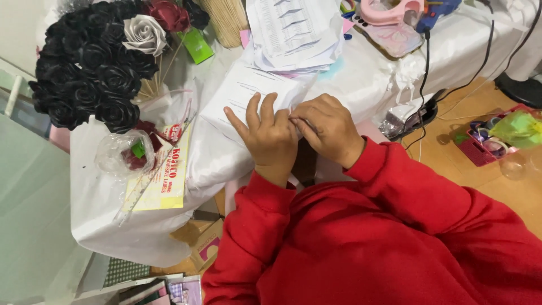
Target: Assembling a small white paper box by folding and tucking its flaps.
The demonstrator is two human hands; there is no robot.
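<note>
White-draped table (361, 85): paper sheets (248, 90), black rose bouquet (90, 62).
</note>
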